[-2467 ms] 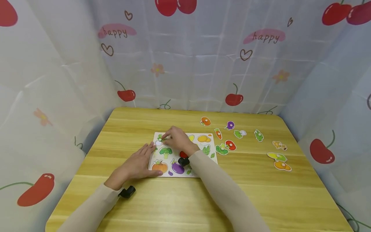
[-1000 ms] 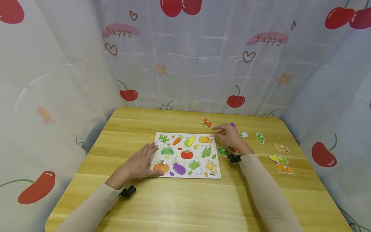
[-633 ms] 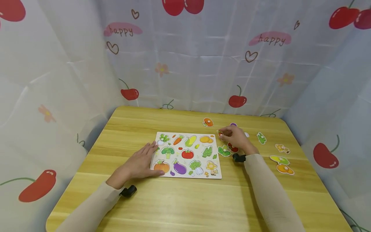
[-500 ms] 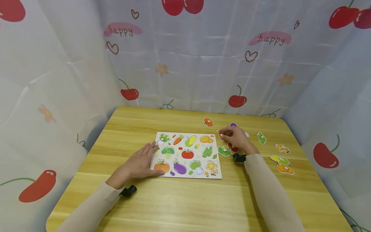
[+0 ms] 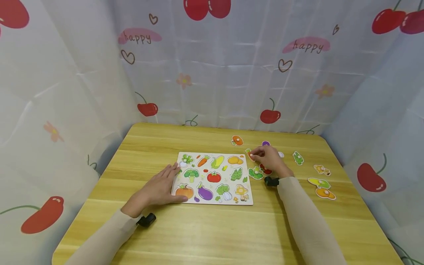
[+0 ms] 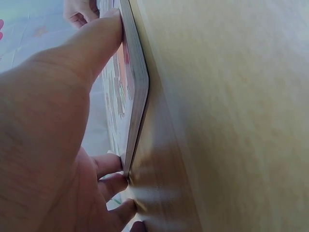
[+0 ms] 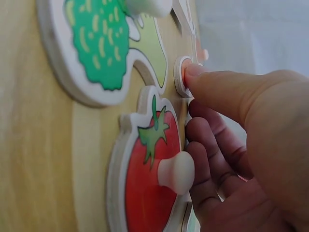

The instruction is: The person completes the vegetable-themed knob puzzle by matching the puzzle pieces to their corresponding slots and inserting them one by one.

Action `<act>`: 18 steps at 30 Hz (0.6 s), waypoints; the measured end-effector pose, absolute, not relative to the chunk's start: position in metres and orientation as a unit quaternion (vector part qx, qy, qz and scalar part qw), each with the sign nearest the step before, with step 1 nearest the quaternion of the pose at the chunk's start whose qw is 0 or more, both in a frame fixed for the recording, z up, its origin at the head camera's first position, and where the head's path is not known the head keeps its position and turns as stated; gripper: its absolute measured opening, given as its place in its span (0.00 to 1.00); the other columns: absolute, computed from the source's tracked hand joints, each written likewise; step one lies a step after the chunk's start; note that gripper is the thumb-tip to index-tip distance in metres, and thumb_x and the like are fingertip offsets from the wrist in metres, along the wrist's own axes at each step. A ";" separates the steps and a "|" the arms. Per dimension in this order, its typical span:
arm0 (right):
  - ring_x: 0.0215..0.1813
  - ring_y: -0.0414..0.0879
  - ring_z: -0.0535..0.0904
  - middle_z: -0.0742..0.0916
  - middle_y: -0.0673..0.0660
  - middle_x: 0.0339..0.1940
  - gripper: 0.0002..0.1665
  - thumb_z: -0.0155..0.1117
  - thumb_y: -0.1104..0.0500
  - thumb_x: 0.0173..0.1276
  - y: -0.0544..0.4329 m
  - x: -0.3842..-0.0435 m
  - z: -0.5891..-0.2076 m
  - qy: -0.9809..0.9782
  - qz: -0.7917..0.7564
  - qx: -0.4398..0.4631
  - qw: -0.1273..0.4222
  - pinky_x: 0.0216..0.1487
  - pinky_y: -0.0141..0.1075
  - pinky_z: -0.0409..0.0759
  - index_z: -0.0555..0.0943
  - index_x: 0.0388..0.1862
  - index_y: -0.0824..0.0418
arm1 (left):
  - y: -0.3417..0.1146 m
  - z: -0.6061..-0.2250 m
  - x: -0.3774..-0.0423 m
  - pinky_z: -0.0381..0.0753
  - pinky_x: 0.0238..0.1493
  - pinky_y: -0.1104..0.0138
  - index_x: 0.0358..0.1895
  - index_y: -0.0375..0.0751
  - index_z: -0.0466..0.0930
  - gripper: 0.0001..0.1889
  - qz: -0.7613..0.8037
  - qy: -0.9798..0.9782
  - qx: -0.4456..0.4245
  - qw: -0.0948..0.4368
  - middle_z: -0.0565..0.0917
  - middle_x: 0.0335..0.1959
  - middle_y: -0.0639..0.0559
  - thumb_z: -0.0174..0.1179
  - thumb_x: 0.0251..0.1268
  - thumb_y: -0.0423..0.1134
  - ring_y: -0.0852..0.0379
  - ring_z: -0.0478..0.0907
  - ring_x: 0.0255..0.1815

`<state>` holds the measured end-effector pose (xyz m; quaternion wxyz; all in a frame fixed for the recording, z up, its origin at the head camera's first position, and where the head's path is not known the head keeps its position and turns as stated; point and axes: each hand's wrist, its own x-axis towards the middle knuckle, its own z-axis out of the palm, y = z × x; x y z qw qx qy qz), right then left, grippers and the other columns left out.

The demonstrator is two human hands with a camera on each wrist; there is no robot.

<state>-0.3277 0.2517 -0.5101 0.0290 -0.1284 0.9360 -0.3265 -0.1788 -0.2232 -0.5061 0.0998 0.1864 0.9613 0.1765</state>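
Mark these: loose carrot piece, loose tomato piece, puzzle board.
Carrot piece (image 5: pixel 249 154), head view, on its orange body
Tomato piece (image 7: pixel 146 191), right wrist view, on its red face
Puzzle board (image 5: pixel 203 180), head view, bare patch near its centre

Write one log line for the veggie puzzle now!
left hand: rests on puzzle board | right hand: pinches carrot piece | radish piece: on puzzle board | tomato piece: on table

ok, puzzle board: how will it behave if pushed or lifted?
Probably stiff: the board looks thick-edged in the left wrist view. Lying flat and broad, it should slide rather than tip. Tilted, it might shed the leafy knobbed piece.
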 end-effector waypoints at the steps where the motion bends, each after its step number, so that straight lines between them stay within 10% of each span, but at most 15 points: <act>1: 0.50 0.53 0.87 0.96 0.63 0.52 0.13 0.74 0.57 0.88 0.252 -0.328 -0.510 0.936 -0.327 -0.127 0.029 0.51 0.36 0.84 0.95 0.61 0.62 | -0.223 -0.506 -0.179 0.60 0.93 0.28 0.96 0.32 0.51 0.70 0.177 0.961 0.189 0.097 0.51 1.00 0.34 0.73 0.70 0.78 0.27 0.50 1.00; 9: 0.47 0.51 0.87 0.95 0.62 0.48 0.13 0.75 0.55 0.87 0.252 -0.329 -0.512 0.938 -0.321 -0.131 0.009 0.51 0.41 0.85 0.95 0.58 0.63 | -0.223 -0.507 -0.178 0.60 0.92 0.28 0.96 0.31 0.52 0.70 0.177 0.961 0.189 0.096 0.52 0.99 0.34 0.74 0.69 0.78 0.27 0.51 0.99; 18: 0.62 0.65 0.91 0.88 0.68 0.72 0.14 0.75 0.56 0.87 0.248 -0.325 -0.510 0.928 -0.347 -0.135 -0.026 0.69 0.61 0.91 0.95 0.57 0.66 | -0.224 -0.507 -0.179 0.60 0.92 0.28 0.96 0.31 0.52 0.70 0.178 0.961 0.190 0.095 0.52 1.00 0.34 0.74 0.70 0.77 0.27 0.51 0.99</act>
